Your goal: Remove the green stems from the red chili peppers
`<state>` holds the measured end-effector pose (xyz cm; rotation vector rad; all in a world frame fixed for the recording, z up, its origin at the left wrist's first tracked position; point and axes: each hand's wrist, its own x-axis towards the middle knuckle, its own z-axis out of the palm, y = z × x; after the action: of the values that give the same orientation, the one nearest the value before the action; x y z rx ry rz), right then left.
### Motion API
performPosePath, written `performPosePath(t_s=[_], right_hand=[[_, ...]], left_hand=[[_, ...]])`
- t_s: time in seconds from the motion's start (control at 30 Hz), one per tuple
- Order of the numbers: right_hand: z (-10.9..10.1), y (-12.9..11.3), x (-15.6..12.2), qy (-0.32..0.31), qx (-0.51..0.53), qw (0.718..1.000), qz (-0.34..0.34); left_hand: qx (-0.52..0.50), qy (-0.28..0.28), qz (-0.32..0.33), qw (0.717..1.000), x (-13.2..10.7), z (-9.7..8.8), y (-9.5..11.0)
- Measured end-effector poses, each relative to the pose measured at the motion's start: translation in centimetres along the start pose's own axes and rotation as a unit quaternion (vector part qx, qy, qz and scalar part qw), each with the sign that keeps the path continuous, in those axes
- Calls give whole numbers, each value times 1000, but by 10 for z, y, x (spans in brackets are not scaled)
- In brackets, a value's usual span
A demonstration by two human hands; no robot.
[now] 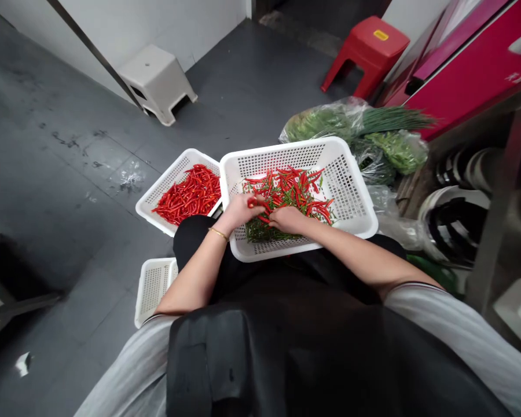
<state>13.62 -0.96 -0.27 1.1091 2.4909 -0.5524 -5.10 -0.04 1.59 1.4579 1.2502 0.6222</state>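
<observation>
A white perforated basket (347, 191) rests across my lap with red chilies (293, 185) and green stems in it. My left hand (239, 211), with a thin bracelet at the wrist, is closed around red chilies over the basket's left side. Close beside it, my right hand (286, 220) has its fingers pinched at a red chili low in the pile; the fingertips are partly hidden. Dark green stems (260, 231) lie under and between the hands. On the left, a second white basket (150, 202) holds a heap of red chilies (189, 194).
A smaller white basket (154, 286) sits on the dark floor by my left leg. Bagged green vegetables (321, 124) lie beyond the lap basket. A white stool (154, 75) and a red stool (371, 49) stand farther off. Shelving with dishes (455, 220) is at right.
</observation>
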Motion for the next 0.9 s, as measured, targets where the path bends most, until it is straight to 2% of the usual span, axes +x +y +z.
performPosePath(t_s=[0.1, 0.17, 0.23, 0.3, 0.33, 0.43, 0.5, 0.57, 0.63, 0.73, 0.8, 0.9], right_hand=[[-27, 21, -17, 69, 46, 997, -12], [-40, 24, -23, 102, 32, 994, 18], [-42, 20, -23, 90, -15, 993, 72], [-35, 11, -20, 33, -66, 992, 102], [-28, 7, -17, 6, -86, 992, 97], [-5, 0, -8, -17, -125, 992, 29], [6, 3, 1, -17, -144, 989, -20], [10, 10, 8, -29, -152, 987, -46], [6, 19, 11, -26, -136, 989, -44], [-9, 29, -1, 23, -76, 997, 6], [-19, 29, -15, 48, -46, 997, 35], [-20, 19, -32, 45, -32, 997, 60]], left_hand=[[233, -46, 74, 969, 5, 15, 2], [306, -34, 90, 947, 7, 23, 8], [334, 3, 83, 939, 6, 29, 15], [312, 38, 65, 947, 3, 29, 20], [272, 49, 55, 959, 2, 27, 20], [37, 49, -8, 998, 2, 14, 13], [-120, 28, -60, 991, 4, 5, 4], [-190, 4, -90, 978, 6, 1, -3], [-176, -8, -91, 980, 8, 5, -9], [-68, -15, -54, 996, 10, 21, -13], [2, -37, -23, 999, 12, 33, -14], [48, -68, 3, 997, 12, 48, -14]])
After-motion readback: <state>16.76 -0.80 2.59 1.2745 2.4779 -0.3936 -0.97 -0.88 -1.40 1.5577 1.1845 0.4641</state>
